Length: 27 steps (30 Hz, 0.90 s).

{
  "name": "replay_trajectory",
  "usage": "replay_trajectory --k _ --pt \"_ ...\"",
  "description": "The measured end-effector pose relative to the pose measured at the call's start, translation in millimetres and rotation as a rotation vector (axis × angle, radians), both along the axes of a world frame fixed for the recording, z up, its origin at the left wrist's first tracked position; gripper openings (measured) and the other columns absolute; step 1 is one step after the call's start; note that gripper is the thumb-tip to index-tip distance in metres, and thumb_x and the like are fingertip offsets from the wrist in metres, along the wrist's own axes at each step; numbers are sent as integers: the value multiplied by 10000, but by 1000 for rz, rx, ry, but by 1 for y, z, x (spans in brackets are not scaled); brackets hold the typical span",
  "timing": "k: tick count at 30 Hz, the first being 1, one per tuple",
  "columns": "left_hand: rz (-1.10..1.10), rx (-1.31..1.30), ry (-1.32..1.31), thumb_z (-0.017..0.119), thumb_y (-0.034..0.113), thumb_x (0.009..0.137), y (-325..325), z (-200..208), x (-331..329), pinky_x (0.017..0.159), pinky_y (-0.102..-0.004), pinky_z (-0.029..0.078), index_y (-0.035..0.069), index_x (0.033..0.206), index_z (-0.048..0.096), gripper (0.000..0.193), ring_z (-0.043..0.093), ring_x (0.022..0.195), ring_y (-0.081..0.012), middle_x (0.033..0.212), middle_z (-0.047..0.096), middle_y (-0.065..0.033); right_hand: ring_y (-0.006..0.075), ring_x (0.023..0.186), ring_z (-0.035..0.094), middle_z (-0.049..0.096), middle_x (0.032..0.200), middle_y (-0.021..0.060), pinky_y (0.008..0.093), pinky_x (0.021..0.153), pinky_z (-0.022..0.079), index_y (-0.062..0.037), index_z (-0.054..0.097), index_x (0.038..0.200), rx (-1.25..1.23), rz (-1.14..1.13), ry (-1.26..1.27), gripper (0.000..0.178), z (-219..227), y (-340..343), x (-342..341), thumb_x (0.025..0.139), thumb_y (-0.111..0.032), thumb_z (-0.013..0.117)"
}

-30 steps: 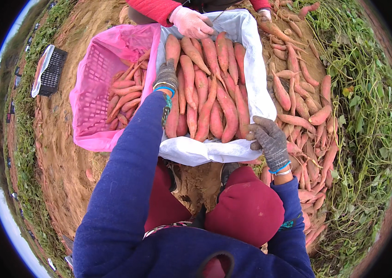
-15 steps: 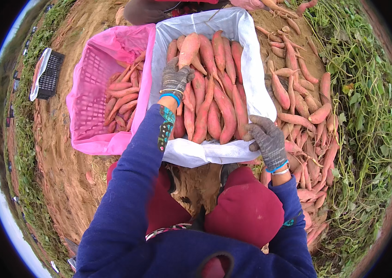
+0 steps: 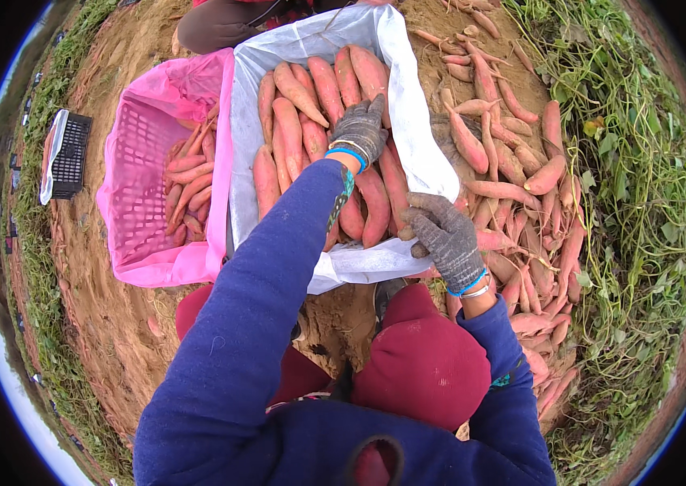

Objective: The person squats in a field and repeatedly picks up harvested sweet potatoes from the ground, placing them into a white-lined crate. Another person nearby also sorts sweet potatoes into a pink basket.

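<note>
My left hand point(image 3: 359, 130), in a grey work glove, reaches into the crate with the white liner point(image 3: 416, 130). Its fingers close around the lower end of a thick sweet potato point(image 3: 369, 71) at the far right of the crate. Rows of reddish sweet potatoes point(image 3: 288, 125) lie lengthwise around it; my left forearm hides part of them. At the near right corner, my gloved right hand point(image 3: 444, 243) grips the lined rim with bent fingers, their tips dirty. A loose pile of sweet potatoes point(image 3: 505, 190) lies on the soil just beyond that hand.
A pink-lined crate point(image 3: 136, 186) with thinner sweet potatoes adjoins on the left. Farther left stands a dark crate point(image 3: 71, 154). Green vines point(image 3: 634, 194) border the pile. Another person's bent leg point(image 3: 217, 28) is behind the crates; my knees are close to the near side.
My left hand has moved right across the crate with the thick sweet potato. My right hand stays at the rim corner. The whole view has shifted, with the crates appearing farther left.
</note>
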State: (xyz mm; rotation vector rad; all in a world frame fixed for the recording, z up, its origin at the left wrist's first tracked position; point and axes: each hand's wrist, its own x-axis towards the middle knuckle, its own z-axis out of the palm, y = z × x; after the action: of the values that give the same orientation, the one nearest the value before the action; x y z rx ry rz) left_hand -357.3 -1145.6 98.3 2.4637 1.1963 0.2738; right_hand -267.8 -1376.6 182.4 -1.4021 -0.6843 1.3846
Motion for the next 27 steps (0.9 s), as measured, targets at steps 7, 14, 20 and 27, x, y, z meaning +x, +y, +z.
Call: replay_trajectory --k 7,14,20,27 --pt "90 -28 -107 591 201 844 21 5 -11 1039 -430 389 36 1435 328 668 486 1230 -365 1345 483 -234 208 802 677 658 1003 146 260 635 565 32 535 1221 173 -339 118 325 -18 -14 41 929 -109 559" --pt "-142 -542 -386 622 82 874 -44 68 -113 995 -316 440 10 1391 400 567 539 1182 -250 1286 539 -152 208 844 667 675 943 146 294 695 532 28 587 1156 -106 -744 -540 299 -103 -17 178 870 -53 608" --pt "78 -1033 -666 589 23 895 -126 102 -159 980 -318 463 -9 1341 454 467 553 1160 -201 1243 577 -132 330 999 634 655 1044 203 397 866 499 -31 575 1183 -62 -192 -1357 430 -154 73 168 785 -155 679" --pt "408 -959 -978 604 107 897 -128 90 -160 900 -337 510 -15 1326 459 468 611 1057 -227 1223 590 -169 326 1099 603 601 1231 180 433 908 494 -40 639 1127 -438 40 -1591 377 -153 140 155 850 -292 596"
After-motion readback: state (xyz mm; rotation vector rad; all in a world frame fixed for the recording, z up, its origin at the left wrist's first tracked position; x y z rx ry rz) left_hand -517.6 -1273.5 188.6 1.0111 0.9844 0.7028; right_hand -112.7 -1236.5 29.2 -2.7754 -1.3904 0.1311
